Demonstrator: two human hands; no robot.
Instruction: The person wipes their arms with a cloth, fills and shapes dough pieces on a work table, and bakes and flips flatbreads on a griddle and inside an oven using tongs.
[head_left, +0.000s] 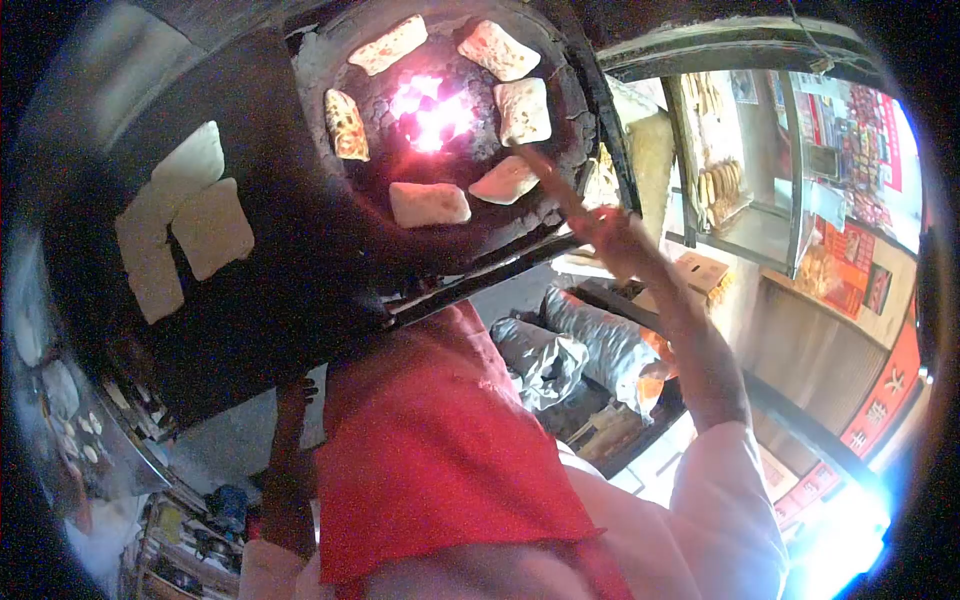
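My right hand (612, 240) is closed around a brown wooden stick-like tool (553, 180). The tool reaches over the rim of a round oven (570, 75), its far end close to a pale flatbread (505, 181); whether they touch I cannot tell. Several other flatbreads lie in a ring around glowing coals (432, 112). One at the left, a browned flatbread (347, 126), is the most toasted. Low down by the edge of the dark griddle (300, 250), my left hand (294, 392) hangs in shadow, its fingers a little apart and seemingly holding nothing.
Pale unbaked flatbreads (212, 228) lie overlapping on the left of the griddle. Below the oven's right side sit crumpled silvery bags (605, 340). A glass case (740, 190) with stacked breads stands at the right. My red apron (450, 430) comes close to the counter's edge.
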